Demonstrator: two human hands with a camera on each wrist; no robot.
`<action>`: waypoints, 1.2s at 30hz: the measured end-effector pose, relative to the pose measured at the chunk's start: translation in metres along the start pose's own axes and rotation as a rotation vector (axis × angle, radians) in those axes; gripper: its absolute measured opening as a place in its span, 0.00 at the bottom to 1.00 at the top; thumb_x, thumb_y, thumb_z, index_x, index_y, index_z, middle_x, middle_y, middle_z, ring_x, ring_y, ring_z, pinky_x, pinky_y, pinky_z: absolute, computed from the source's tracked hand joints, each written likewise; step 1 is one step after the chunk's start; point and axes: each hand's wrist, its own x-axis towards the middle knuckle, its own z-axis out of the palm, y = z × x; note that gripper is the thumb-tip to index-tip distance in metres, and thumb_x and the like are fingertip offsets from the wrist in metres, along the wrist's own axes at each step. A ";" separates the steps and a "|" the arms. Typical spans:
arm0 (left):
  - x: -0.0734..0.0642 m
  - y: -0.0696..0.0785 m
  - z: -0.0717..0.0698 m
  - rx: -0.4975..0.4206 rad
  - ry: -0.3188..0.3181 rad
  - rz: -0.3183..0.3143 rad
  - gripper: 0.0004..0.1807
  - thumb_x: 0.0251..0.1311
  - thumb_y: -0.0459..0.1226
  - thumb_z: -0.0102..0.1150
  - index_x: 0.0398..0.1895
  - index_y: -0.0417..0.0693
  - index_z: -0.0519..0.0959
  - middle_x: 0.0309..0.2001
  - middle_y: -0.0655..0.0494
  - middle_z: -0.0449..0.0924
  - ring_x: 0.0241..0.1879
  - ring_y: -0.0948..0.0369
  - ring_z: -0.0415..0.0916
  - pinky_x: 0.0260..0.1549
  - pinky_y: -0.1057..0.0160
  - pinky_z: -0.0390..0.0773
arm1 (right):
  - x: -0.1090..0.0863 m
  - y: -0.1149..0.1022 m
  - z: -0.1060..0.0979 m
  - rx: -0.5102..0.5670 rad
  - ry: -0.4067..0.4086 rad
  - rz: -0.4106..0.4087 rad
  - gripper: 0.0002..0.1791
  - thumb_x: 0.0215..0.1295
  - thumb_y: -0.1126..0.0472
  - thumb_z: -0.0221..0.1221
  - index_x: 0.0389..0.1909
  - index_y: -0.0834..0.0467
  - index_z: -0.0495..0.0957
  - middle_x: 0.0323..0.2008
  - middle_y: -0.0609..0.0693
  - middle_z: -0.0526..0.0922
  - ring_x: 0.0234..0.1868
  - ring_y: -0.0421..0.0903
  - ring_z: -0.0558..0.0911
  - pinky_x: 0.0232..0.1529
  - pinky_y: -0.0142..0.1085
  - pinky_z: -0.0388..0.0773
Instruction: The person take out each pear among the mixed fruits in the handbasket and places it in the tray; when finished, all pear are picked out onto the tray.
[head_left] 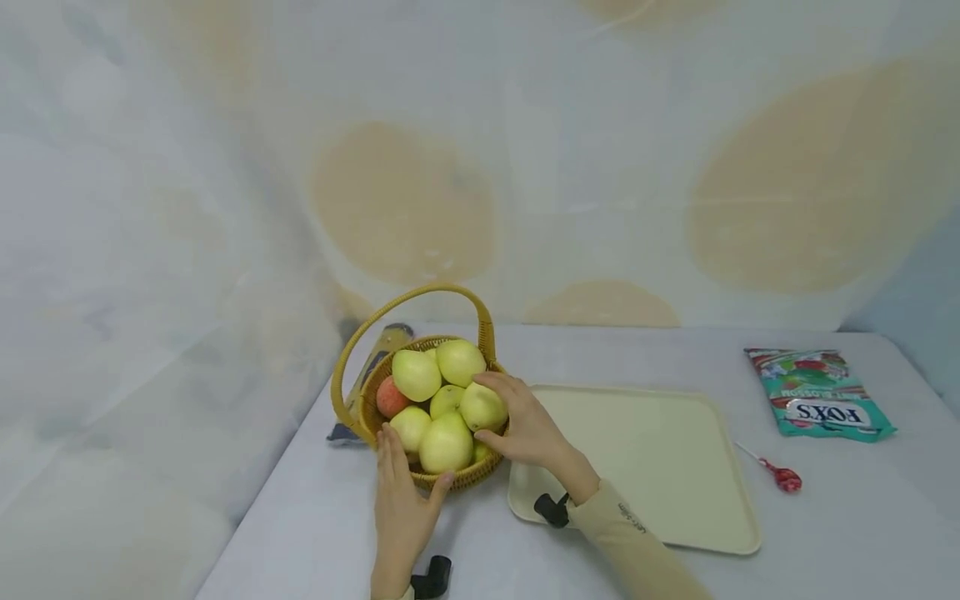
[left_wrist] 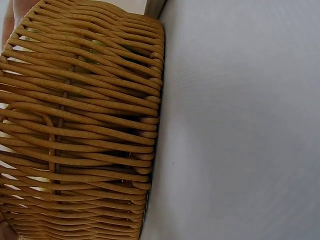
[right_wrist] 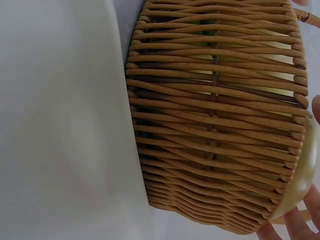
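Note:
A woven basket (head_left: 465, 479) with a tall arched handle holds several pale yellow-green round fruits (head_left: 416, 376) and one orange-red fruit (head_left: 390, 398). Around a yellow-green fruit (head_left: 482, 407) at the basket's right side, my right hand (head_left: 528, 425) curves its thumb and fingers. The right wrist view shows those fingers (right_wrist: 299, 225) against the fruit, above the woven side. My left hand (head_left: 405, 508) rests at the basket's front left rim, fingers extended and thumb spread. Basket weave (left_wrist: 80, 125) fills much of the left wrist view, where that hand is mostly hidden.
Right of the basket lies a cream tray (head_left: 637, 467). Farther right are a teal candy bag (head_left: 821, 396) and a red lollipop (head_left: 786, 478). A dark blue and yellow package (head_left: 347, 433) lies partly hidden behind the basket. Patterned fabric (head_left: 585, 167) hangs behind the white table.

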 end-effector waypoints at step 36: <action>0.002 -0.004 0.003 0.002 0.030 -0.005 0.62 0.50 0.51 0.70 0.77 0.38 0.38 0.76 0.32 0.43 0.75 0.37 0.44 0.66 0.35 0.57 | 0.010 0.004 -0.001 0.267 0.201 0.135 0.44 0.48 0.70 0.67 0.69 0.55 0.63 0.65 0.57 0.72 0.62 0.56 0.74 0.53 0.50 0.78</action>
